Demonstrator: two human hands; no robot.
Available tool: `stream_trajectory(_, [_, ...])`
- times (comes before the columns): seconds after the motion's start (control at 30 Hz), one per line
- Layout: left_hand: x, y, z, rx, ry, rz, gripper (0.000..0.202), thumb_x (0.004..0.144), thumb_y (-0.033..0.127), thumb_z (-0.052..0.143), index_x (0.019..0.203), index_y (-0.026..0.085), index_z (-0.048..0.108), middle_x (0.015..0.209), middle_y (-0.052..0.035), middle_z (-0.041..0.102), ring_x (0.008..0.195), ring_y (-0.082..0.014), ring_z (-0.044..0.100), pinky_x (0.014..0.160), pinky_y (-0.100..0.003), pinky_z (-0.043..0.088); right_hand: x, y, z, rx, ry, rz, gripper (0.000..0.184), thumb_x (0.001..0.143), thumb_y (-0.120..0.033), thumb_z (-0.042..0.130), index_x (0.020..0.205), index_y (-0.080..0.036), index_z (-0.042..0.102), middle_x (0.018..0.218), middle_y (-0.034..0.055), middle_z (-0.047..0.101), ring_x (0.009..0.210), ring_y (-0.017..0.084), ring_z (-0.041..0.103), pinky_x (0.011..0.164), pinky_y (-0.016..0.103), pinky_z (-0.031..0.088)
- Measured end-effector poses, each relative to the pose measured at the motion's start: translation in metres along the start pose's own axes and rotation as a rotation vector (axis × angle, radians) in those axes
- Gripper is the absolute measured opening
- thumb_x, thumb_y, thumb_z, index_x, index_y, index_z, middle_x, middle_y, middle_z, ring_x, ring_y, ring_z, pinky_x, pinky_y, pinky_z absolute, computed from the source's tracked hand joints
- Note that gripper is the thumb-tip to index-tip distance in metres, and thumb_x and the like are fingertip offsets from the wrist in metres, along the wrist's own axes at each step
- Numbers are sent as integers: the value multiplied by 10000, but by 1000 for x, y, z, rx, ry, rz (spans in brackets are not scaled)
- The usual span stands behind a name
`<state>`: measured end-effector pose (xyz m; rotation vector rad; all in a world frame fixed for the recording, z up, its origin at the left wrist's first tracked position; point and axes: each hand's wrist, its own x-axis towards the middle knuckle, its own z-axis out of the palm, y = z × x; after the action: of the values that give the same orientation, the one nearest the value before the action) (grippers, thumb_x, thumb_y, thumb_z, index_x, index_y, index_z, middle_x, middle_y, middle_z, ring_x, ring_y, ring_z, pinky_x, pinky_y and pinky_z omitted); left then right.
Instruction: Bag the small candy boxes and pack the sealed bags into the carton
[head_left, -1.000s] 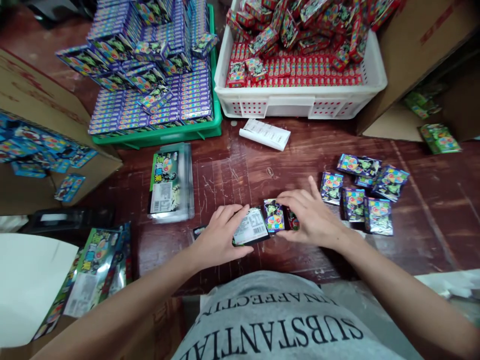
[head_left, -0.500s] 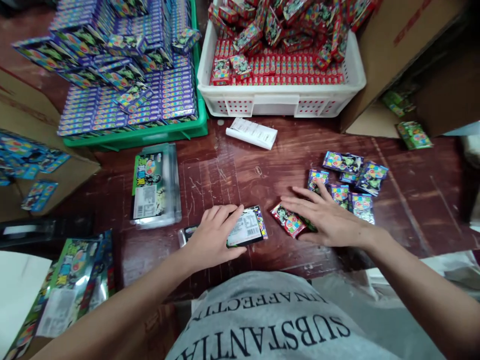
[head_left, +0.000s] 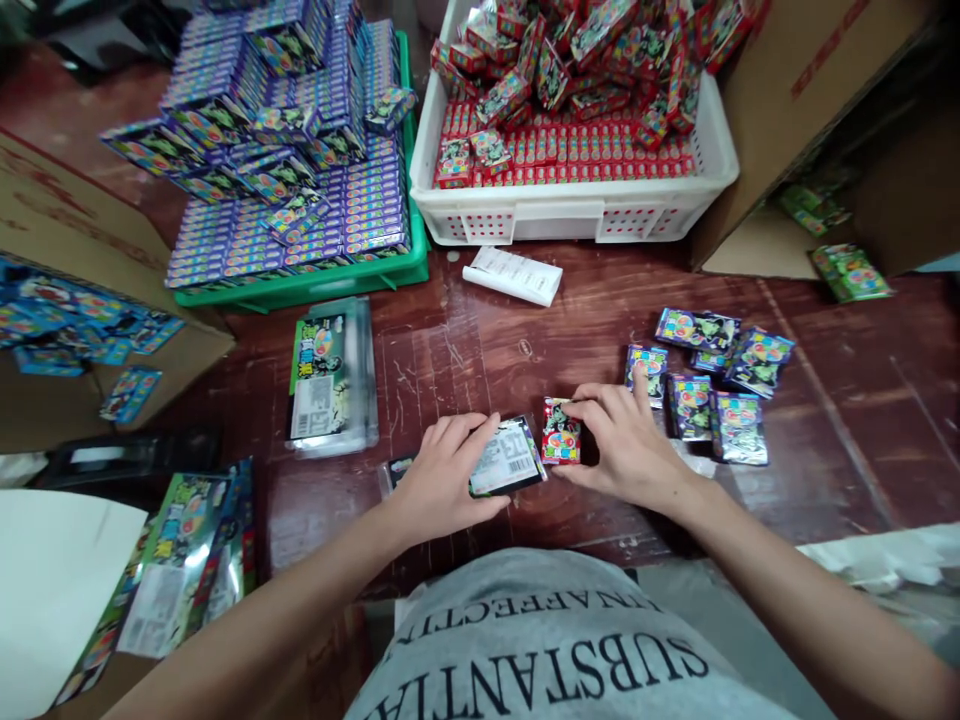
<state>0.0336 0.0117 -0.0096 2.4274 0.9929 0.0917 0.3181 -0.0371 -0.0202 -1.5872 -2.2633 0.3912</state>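
Note:
My left hand [head_left: 442,475] lies over a flat printed plastic sleeve [head_left: 501,462] with a white barcode label, its thumb and fingers closed around it. A purple edge shows at the sleeve's right end. Between the thumb and fingers of my right hand [head_left: 626,445] is a small red printed box [head_left: 561,430], flat on the table just right of the sleeve. Beyond that hand lie several small purple boxes [head_left: 739,428] in a loose group. My right palm hides part of the table beneath it.
A stack of clear printed sleeves [head_left: 330,385] lies at left. Behind stand a green crate [head_left: 307,285] of purple boxes and a white crate [head_left: 517,220] of red ones. A white label roll [head_left: 514,277] lies before them. Cardboard boxes [head_left: 780,120] stand at both sides.
My right hand has moved left and turned the red box from slanted to straight, beside the sleeve's end. My left hand keeps its hold. The whole view has shifted slightly.

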Motion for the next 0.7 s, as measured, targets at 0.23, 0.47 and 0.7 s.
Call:
stream_trajectory(0.23, [8,-7,-14,-56,-116,108,954,751,414,763,1563,241,292,1427,-131,470,1280,-339,444,1118,-526,358,-8,0,0,226,-108,-102,604,791,-502,742,1288,-247,513,1273,114,563,1243,317,558,1201,709,43])
stream_trajectory(0.47, [11,0,-8,-82,-87,118,954,752,420,762,1559,229,290,1417,-139,464,1285,-336,433,1115,-520,367,4,0,-1,301,-140,-161,780,763,-632,748,1369,-224,477,1357,145,554,1329,332,507,1208,698,49])
stream_trajectory(0.7, [14,4,-4,-66,-11,50,915,765,373,744,1548,221,295,1394,-128,467,1265,-327,435,1116,-503,373,-12,-17,-9,177,-218,-108,621,881,-575,653,1396,-253,526,1464,100,540,1416,341,412,1203,720,13])
